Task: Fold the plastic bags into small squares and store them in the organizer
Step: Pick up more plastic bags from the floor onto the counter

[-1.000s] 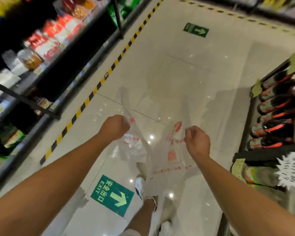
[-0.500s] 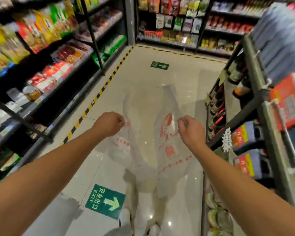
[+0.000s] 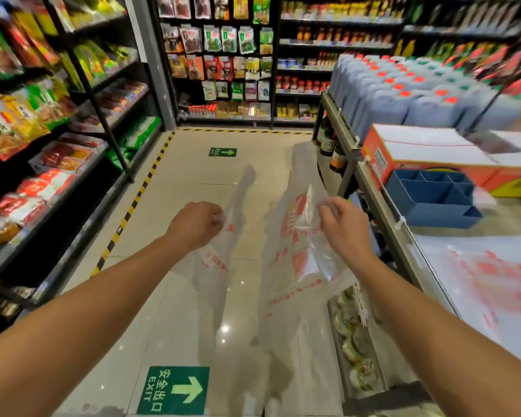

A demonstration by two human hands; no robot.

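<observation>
I'm seeing the clear plastic bag (image 3: pixel 295 266) hanging stretched between both hands — the left hand (image 3: pixel 197 224) and right hand (image 3: pixel 342 225) are each pinching an upper edge, held apart; the blue organizer (image 3: pixel 433 197) is sitting on the worktop (image 3: pixel 478 284) beyond my right hand.

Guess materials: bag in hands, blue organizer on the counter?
Bag: thin clear plastic film with red print; the floor shows through and it hangs limp, creased. Blue organizer: likely rigid moulded plastic, matte; uniform colour, straight thin dividers. Blur leaves its finish uncertain.
</observation>
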